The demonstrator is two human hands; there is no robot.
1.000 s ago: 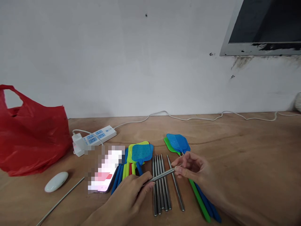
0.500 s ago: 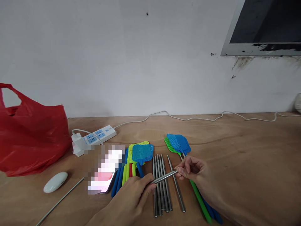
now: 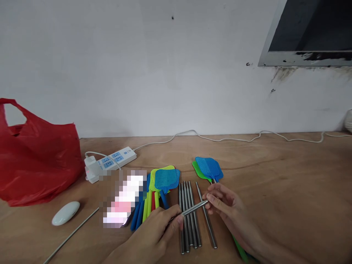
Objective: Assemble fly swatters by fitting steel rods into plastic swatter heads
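Between my hands a short metal rod point(image 3: 195, 208) is held at a slant. My left hand point(image 3: 162, 229) is closed round its lower left end, and my right hand point(image 3: 224, 205) pinches its tapered tip. Below it on the table lies a row of several metal rods point(image 3: 189, 227), with one more rod point(image 3: 209, 225) a little apart to the right. Blue and green fly swatters point(image 3: 210, 168) lie by my right hand, which partly hides their handles. Beyond my left hand are more swatter heads point(image 3: 166, 179) in blue and yellow, above several coloured handles point(image 3: 147, 205).
On the wooden table point(image 3: 297, 176), a phone point(image 3: 125, 201) with a blurred bright screen lies left of the handles. Further left are a white power strip point(image 3: 115, 159), a white oval object point(image 3: 66, 213), a thin grey cable point(image 3: 73, 234) and a red plastic bag point(image 3: 41, 157). A white cord point(image 3: 220, 139) runs along the wall.
My right hand has shifted and turned slightly at the rod's tip, now covering more of the green handle. My left hand keeps its hold on the rod.
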